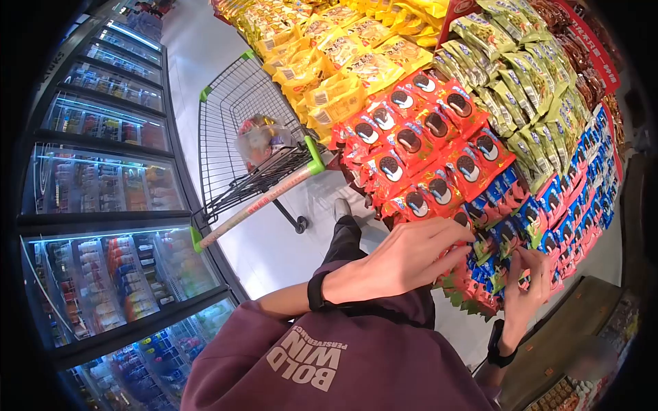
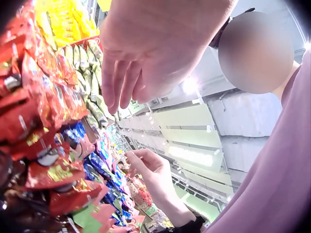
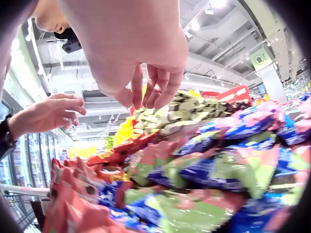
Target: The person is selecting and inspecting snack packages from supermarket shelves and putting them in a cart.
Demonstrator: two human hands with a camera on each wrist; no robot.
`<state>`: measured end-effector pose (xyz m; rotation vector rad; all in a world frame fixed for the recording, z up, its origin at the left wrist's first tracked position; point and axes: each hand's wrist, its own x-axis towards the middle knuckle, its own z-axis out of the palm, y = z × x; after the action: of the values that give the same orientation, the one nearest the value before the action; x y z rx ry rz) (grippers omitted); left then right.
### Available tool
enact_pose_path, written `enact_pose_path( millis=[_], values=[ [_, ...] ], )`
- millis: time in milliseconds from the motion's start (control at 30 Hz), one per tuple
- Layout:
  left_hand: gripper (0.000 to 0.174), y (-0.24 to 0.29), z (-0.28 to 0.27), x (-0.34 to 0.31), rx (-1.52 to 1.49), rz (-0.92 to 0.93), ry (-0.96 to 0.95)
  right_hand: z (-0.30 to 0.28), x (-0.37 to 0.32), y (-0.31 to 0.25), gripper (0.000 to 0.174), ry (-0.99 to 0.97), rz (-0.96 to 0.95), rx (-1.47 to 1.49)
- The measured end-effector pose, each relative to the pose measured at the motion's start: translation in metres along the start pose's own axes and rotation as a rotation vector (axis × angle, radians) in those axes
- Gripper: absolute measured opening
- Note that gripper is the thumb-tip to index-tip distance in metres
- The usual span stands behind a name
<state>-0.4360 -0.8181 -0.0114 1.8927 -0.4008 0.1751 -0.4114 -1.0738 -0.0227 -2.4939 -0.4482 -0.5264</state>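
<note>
A sloping display holds red cookie packets [image 1: 411,147] above blue cookie packets [image 1: 562,198]. My left hand [image 1: 459,246] reaches in from the left, a black band on its wrist. Its fingers lie on the packets where red meets blue. In the left wrist view the left hand [image 2: 121,92] has relaxed fingers that hold nothing. My right hand [image 1: 524,264] comes up from below with curled fingers at a blue packet. In the right wrist view the right hand [image 3: 146,99] hovers just above the blue packets [image 3: 233,165], fingertips bunched with nothing between them.
Yellow packets [image 1: 343,61] and green packets [image 1: 521,75] fill the display's upper rows. A shopping cart [image 1: 240,123] with a bagged item stands on the aisle floor to the left. Glass-door freezers [image 1: 103,178] line the far left. A wooden shelf edge [image 1: 569,329] sits at the lower right.
</note>
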Motion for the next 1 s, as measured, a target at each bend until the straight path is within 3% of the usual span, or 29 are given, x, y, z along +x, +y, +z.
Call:
enact_pose_path(
  millis=[67,267,367,467,533,667,733,867,967,1000],
  values=[
    [0.02,-0.003,-0.026,-0.003,-0.001,0.028,0.069,0.015,0.009,-0.039,0.018,-0.044,0.036,0.075],
    [0.019,-0.03,-0.118,-0.01,0.022,0.099,0.087,0.085,0.054,-0.145,0.025,-0.085,-0.207,0.175],
    [0.007,-0.048,-0.174,-0.012,0.038,0.168,0.13,0.122,0.073,-0.193,0.024,-0.119,-0.243,0.242],
    [0.029,-0.086,-0.235,-0.023,0.107,0.133,0.193,0.165,0.087,-0.237,0.025,-0.24,-0.28,0.324],
    [0.026,-0.122,-0.271,-0.033,0.037,-0.059,0.305,0.199,0.092,-0.262,0.022,-0.339,-0.303,0.38],
    [0.034,-0.23,-0.338,-0.046,0.229,-0.448,0.399,0.265,0.091,-0.296,0.026,-0.609,-0.333,0.395],
    [0.035,-0.299,-0.364,-0.058,0.437,-0.623,0.237,0.294,0.089,-0.305,0.028,-0.726,-0.34,0.405],
    [0.035,-0.437,-0.379,-0.111,0.721,-0.739,-0.228,0.343,0.082,-0.313,0.026,-0.933,-0.347,0.357],
    [0.036,-0.539,-0.372,-0.156,0.675,-0.783,-0.385,0.377,0.06,-0.311,0.025,-0.899,-0.39,0.335],
    [0.035,-0.533,-0.369,-0.152,0.733,-0.854,-0.45,0.384,0.056,-0.312,0.026,-0.884,-0.404,0.312]
  ],
)
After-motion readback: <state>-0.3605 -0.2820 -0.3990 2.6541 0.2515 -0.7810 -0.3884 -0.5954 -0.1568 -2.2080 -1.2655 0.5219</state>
